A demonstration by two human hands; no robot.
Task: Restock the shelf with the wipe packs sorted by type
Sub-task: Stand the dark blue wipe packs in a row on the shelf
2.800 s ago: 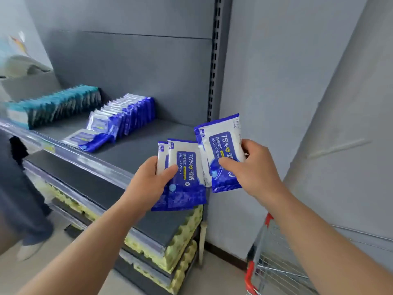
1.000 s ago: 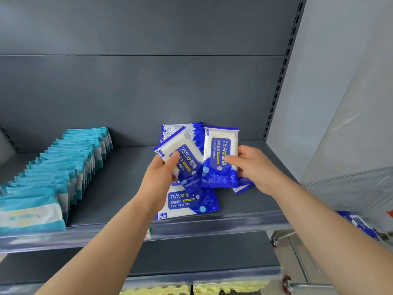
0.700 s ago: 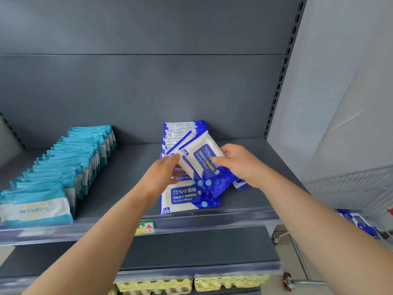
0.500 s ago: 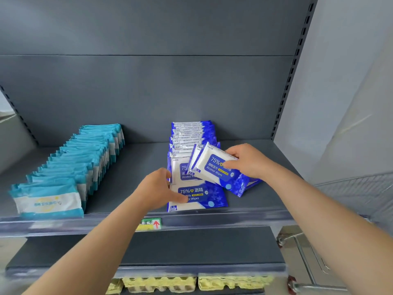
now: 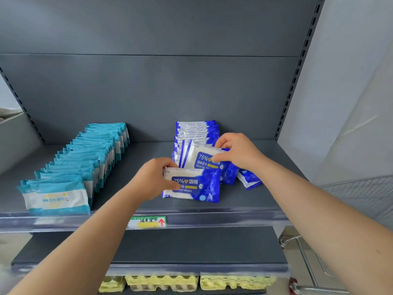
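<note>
A: Anything changed since half a second back?
B: Yes. On the shelf [image 5: 255, 201], mid-frame: pinching a blue pack [image 5: 198, 159] in the right hand [image 5: 238, 152], now propped more upright against the blue row [image 5: 196, 129] instead of slanting low to the right. Gripping the front pack [image 5: 197, 188] by its left edge with the left hand [image 5: 151, 180], thumb on the face; tipped up from flat.
A: Which way lying?
B: Long axes left to right, print toward the camera. Left end of the blue pack raised.
A: Around them?
B: Teal row [image 5: 85, 158] at left, well apart. Egg trays [image 5: 161, 282] along the bottom, cart [image 5: 287, 239] at lower right. Loose pack [image 5: 248, 180] under the right wrist, just beside the row. Tag [image 5: 146, 222] on the shelf lip.
</note>
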